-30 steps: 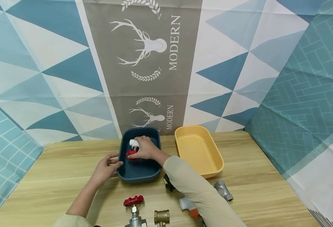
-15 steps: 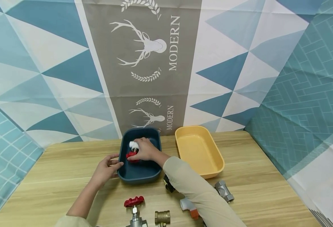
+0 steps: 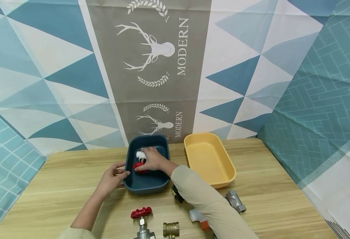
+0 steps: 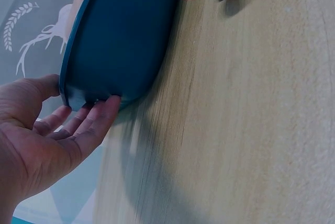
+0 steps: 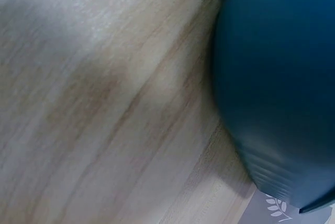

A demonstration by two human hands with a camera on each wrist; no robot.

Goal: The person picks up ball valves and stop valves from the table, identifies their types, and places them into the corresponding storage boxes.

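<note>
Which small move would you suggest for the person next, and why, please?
The right hand should probably loosen its grip on the red-handled white valve, since the valve appears to sit low inside the blue bin, and the left hand is holding the bin's side.

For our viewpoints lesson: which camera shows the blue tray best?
The head view, looking into the blue tray and showing most of its rim. The left wrist view shows outer wall and some rim, gripped by the left hand; the right wrist view, mostly outer wall.
</note>
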